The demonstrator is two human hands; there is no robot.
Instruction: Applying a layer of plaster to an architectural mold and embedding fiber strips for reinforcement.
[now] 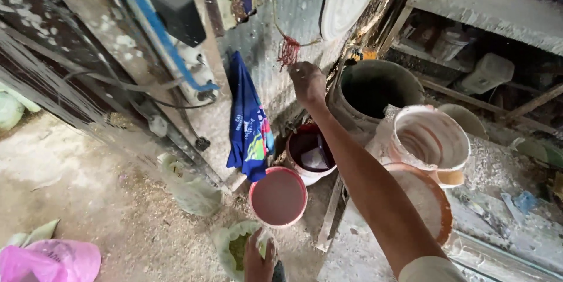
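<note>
Overhead, rt hand (307, 81) outstretched, fist closed.

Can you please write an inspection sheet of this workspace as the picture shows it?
Surface: dusty earth floor, chips scattered.
Job's things: red string tassel by right hand; green-filled white sack under left hand.
Clutter: round red plastic bucket, large grey pot, blue cloth, pink bag.
Hands: both closed; grip unclear.
Cables: black cable along wall.
Surroundings: corrugated metal wall, shelf.
</note>
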